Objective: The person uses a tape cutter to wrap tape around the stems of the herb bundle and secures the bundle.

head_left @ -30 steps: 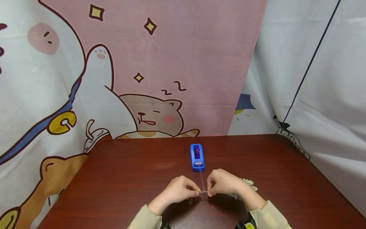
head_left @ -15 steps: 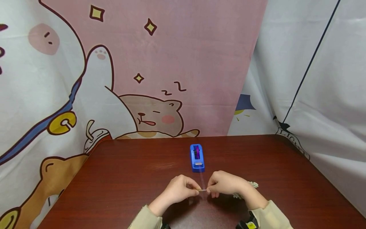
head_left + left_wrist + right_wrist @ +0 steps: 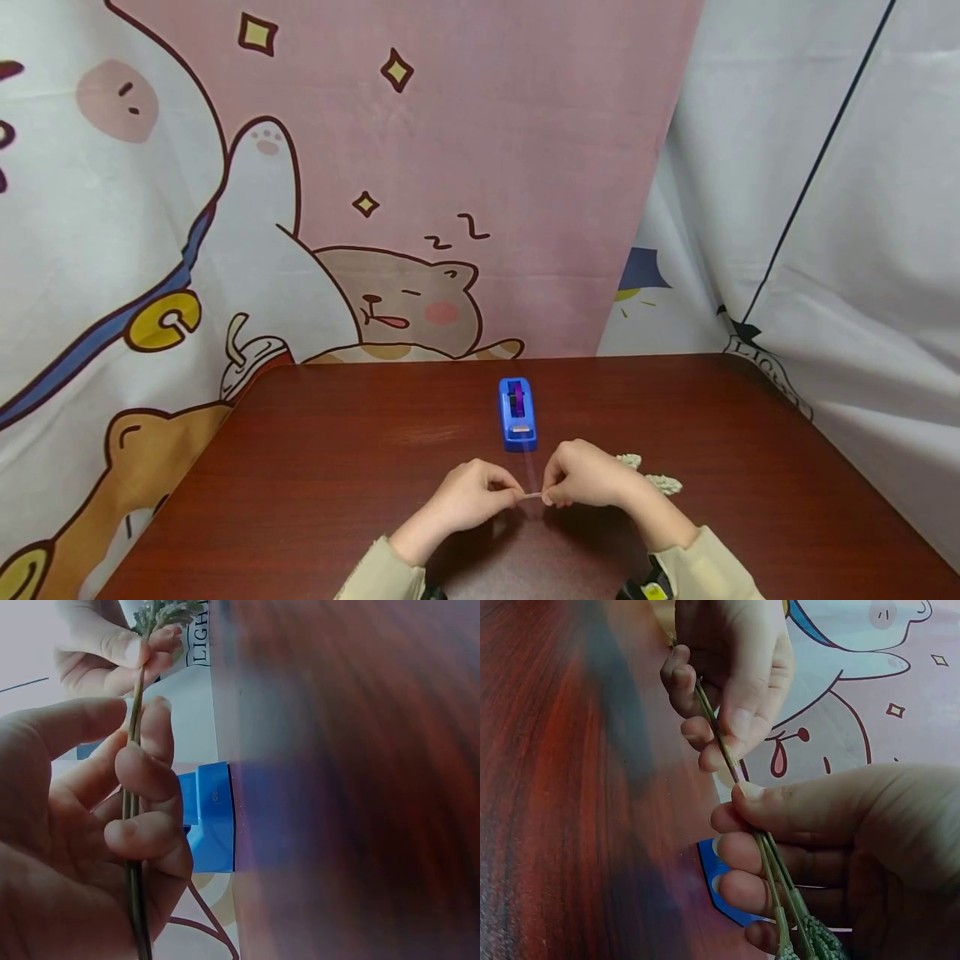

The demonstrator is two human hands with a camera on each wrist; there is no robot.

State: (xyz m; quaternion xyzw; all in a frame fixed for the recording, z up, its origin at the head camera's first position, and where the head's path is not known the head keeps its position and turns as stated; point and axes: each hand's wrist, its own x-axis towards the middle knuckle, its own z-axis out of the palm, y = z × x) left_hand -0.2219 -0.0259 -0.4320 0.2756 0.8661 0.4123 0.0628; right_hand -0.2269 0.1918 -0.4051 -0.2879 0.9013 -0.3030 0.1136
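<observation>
My left hand (image 3: 474,496) and right hand (image 3: 588,475) meet over the front of the table. Between them they hold a thin bunch of flower stems (image 3: 532,496) crosswise. In the right wrist view the stems (image 3: 718,739) run through both hands; the right thumb and fingers pinch them nearer the blossoms. Pale green-white flower heads (image 3: 663,484) stick out beyond the right hand. From the blue tape dispenser (image 3: 519,440), a clear strip of tape (image 3: 531,472) stretches to the stems. The left fingers curl round the stem ends, seen in the left wrist view (image 3: 150,832).
The brown table (image 3: 360,450) reaches back to a printed cartoon curtain (image 3: 555,208). A white curtain (image 3: 832,208) hangs along its right side. The dispenser stands just beyond both hands.
The flower heads have turned round behind the right wrist, from its lower side up to its far side. The right fingers have shifted on the stems; the dispenser stays put.
</observation>
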